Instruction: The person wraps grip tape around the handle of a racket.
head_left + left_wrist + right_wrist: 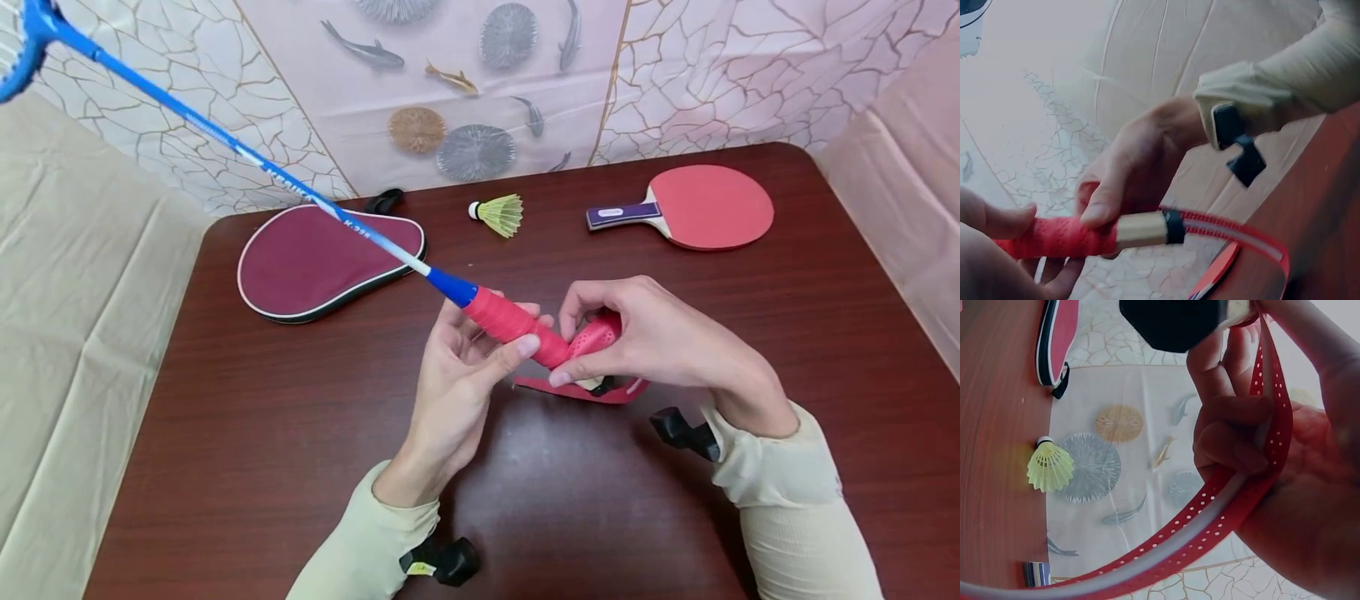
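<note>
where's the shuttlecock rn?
In the head view the shuttlecock lies on the far side of the table, between the maroon paddle case and the red paddle, beyond both hands and untouched.

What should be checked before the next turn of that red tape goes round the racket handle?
1. Left hand holds the wrapped handle firmly: ok.
2. Right hand grips the loose grip tape: ok.
3. Bare handle end left to cover: not ok.
4. Tape free of twists: cannot tell.
5. Shuttlecock and paddle lie apart from the hands: ok.
</note>
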Available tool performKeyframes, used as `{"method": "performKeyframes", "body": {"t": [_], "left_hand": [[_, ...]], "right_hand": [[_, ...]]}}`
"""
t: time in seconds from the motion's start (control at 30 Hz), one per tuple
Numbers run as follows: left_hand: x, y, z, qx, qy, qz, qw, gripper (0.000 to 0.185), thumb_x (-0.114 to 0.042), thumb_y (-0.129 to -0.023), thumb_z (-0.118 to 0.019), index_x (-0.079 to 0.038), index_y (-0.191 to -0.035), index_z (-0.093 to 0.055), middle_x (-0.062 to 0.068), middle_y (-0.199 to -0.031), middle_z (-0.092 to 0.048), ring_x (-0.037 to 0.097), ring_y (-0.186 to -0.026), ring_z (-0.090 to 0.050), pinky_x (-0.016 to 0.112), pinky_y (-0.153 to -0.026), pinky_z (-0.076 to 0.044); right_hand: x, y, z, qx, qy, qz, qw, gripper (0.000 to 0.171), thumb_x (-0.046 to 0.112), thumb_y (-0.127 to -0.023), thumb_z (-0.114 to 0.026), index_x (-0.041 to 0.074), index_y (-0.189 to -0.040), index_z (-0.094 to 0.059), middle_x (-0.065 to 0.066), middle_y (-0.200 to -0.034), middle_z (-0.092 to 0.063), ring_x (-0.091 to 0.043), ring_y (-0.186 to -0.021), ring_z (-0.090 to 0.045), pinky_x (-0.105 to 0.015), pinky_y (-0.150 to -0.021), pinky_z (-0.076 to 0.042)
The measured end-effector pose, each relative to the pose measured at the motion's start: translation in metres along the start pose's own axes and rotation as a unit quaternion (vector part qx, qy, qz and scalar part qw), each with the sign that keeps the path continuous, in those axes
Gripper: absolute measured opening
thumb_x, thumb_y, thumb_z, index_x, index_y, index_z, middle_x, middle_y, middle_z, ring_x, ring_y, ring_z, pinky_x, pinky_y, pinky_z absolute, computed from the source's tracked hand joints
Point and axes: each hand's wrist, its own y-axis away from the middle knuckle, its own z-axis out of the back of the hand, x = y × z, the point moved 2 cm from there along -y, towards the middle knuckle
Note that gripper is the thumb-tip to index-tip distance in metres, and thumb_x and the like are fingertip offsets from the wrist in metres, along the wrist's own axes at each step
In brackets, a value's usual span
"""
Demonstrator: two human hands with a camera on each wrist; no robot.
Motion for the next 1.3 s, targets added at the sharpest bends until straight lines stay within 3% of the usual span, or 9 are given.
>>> {"method": "performKeyframes", "body": {"t": [0.07, 0.17, 0.33, 0.53, 0.8, 0.97, 1.1, 1.3], "left_hand": [[0.002, 0.000, -0.002, -0.003, 0.007, -0.019, 0.9998, 0.047, 0.007, -0.089, -0.065, -0.007, -0.129, -0.044, 0.022, -0.123, -0.061, 0.042, -0.115, -0.058, 0.046, -0.098, -0.047], [0.006, 0.000, -0.006, -0.002, -0.034, -0.051, 0.9982, 0.051, 0.006, -0.090, -0.065, -0.005, -0.132, -0.038, 0.018, -0.125, -0.061, 0.040, -0.114, -0.059, 0.047, -0.095, -0.050], [0.014, 0.001, -0.009, -0.015, -0.103, -0.045, 0.9936, 0.070, 0.003, -0.086, -0.072, -0.014, -0.137, -0.028, 0.014, -0.118, -0.063, 0.031, -0.109, -0.062, 0.045, -0.082, -0.056], [0.018, 0.000, -0.006, -0.026, -0.093, -0.033, 0.9948, 0.073, 0.005, -0.084, -0.073, -0.019, -0.135, -0.027, 0.018, -0.113, -0.063, 0.031, -0.108, -0.062, 0.045, -0.081, -0.056], [0.016, -0.002, -0.005, -0.031, -0.076, -0.060, 0.9948, 0.073, 0.010, -0.082, -0.072, -0.017, -0.134, -0.028, 0.018, -0.112, -0.065, 0.039, -0.107, -0.061, 0.045, -0.081, -0.056], [0.015, -0.002, -0.003, -0.035, -0.081, -0.059, 0.9943, 0.072, 0.008, -0.083, -0.071, -0.017, -0.135, -0.028, 0.017, -0.113, -0.064, 0.036, -0.107, -0.062, 0.045, -0.085, -0.055], [0.015, -0.003, -0.002, -0.036, -0.077, -0.053, 0.9950, 0.073, 0.006, -0.083, -0.072, -0.018, -0.136, -0.028, 0.017, -0.114, -0.063, 0.038, -0.108, -0.061, 0.045, -0.086, -0.054], [0.015, -0.003, 0.001, -0.028, -0.073, -0.042, 0.9961, 0.073, 0.007, -0.084, -0.071, -0.020, -0.136, -0.027, 0.020, -0.117, -0.060, 0.039, -0.111, -0.059, 0.044, -0.088, -0.054]], "right_hand": [[-0.001, -0.001, 0.000, -0.007, 0.003, 0.001, 1.000, 0.041, 0.045, -0.069, -0.087, 0.022, -0.088, -0.060, 0.009, -0.074, -0.064, -0.011, -0.061, -0.059, -0.027, -0.054, -0.048], [-0.004, -0.003, -0.001, -0.014, 0.015, 0.002, 1.000, 0.041, 0.045, -0.069, -0.088, 0.022, -0.088, -0.059, 0.008, -0.072, -0.062, -0.011, -0.059, -0.056, -0.027, -0.052, -0.045], [-0.006, -0.004, -0.002, -0.016, 0.023, 0.001, 1.000, 0.037, 0.040, -0.072, -0.088, 0.023, -0.088, -0.059, 0.005, -0.069, -0.058, -0.012, -0.058, -0.053, -0.028, -0.050, -0.044], [-0.006, -0.004, -0.004, -0.016, 0.026, 0.002, 1.000, 0.038, 0.042, -0.070, -0.088, 0.024, -0.088, -0.059, 0.007, -0.072, -0.061, -0.011, -0.062, -0.054, -0.027, -0.052, -0.045], [-0.007, -0.002, 0.003, 0.004, 0.029, 0.010, 1.000, 0.034, 0.047, -0.075, -0.083, 0.025, -0.092, -0.062, 0.010, -0.074, -0.062, -0.009, -0.063, -0.055, -0.026, -0.056, -0.046], [-0.008, 0.005, 0.010, 0.007, 0.015, 0.062, 0.998, 0.014, 0.031, -0.084, -0.079, 0.028, -0.091, -0.067, 0.013, -0.076, -0.062, -0.008, -0.064, -0.057, -0.024, -0.057, -0.047], [-0.006, 0.005, 0.012, -0.022, 0.004, 0.097, 0.995, 0.015, 0.023, -0.083, -0.080, 0.028, -0.090, -0.067, 0.012, -0.079, -0.060, -0.008, -0.065, -0.055, -0.023, -0.054, -0.045], [-0.005, 0.000, 0.007, -0.047, -0.002, 0.065, 0.997, 0.016, 0.028, -0.080, -0.083, 0.026, -0.088, -0.069, 0.009, -0.077, -0.059, -0.011, -0.067, -0.053, -0.025, -0.053, -0.043]]}}
